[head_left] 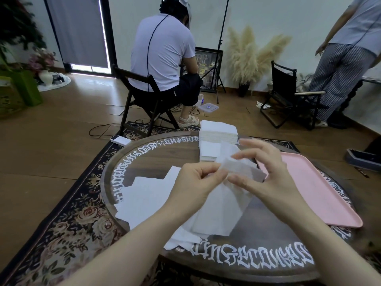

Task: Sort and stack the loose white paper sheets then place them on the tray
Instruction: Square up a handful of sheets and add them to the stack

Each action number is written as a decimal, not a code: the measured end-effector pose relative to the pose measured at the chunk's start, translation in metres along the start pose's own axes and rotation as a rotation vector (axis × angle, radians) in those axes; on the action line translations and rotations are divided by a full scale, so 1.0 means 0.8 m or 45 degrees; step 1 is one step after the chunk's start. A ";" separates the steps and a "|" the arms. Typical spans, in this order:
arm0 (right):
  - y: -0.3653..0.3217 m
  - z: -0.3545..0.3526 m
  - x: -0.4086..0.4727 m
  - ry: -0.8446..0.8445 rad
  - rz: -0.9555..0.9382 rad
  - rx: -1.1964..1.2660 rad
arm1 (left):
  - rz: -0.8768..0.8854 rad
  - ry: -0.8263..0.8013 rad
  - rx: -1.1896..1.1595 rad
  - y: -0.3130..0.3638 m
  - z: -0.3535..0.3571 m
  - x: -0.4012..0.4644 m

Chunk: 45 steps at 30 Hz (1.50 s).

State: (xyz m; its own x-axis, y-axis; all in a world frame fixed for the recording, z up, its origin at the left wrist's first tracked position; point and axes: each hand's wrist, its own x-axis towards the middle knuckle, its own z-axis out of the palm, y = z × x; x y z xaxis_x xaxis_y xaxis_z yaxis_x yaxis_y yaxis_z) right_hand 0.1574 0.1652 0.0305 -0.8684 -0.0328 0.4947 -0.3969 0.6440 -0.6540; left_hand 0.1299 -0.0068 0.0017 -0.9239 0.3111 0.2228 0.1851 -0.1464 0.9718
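Both hands worked above a round dark table (144,159) lettered in white around its rim. The left hand (193,182) pinched the near-left edge of a white sheet (241,167), thumb and fingers curled onto it. The right hand (261,172) pinched the same sheet from the right with thumb and forefinger, its other fingers spread loosely above. The sheet was held clear of the table, over the middle of it. Beneath the hands, loose white sheets (148,195) lay overlapping across the table's centre and near-left part. At the table's far edge stood a tall squared stack (218,131), with a lower stack (209,150) just in front of it. A pink tray (321,193) lay on the table's right side, bare.
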 end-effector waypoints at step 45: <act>0.024 0.021 -0.013 -0.240 0.526 1.628 | 0.178 0.411 0.314 0.010 0.002 -0.001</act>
State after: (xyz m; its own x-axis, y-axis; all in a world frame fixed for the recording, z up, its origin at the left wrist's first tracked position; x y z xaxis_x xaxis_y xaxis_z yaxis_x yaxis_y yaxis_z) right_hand 0.1534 0.1649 0.0030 -0.9764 -0.1812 0.1171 -0.0062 -0.5186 -0.8550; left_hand 0.1328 -0.0072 0.0096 -0.9345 -0.0115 0.3557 0.3539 0.0751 0.9322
